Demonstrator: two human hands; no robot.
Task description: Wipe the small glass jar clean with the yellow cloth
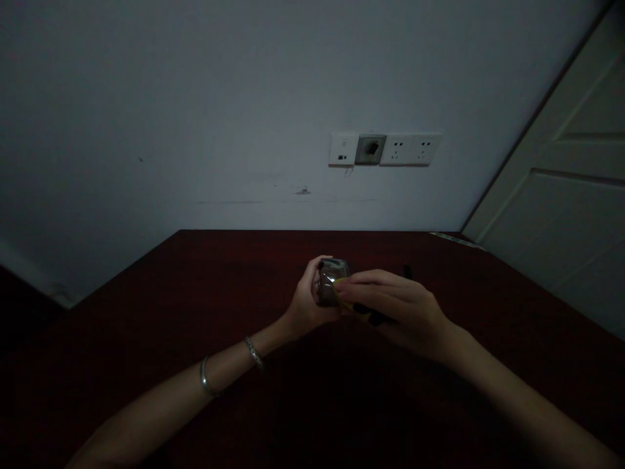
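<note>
Over a dark red-brown table, my left hand is closed round a small shiny grey object, held above the tabletop. My right hand meets it from the right, its fingers pinched on a thin yellowish tool whose tip touches the object. The light is dim and I cannot make out what the object is. Two bracelets sit on my left wrist.
A pale wall stands behind the table, with a row of wall sockets, one of them with a dark open middle. A white panelled door is at the right. A small dark item lies on the table beyond my right hand.
</note>
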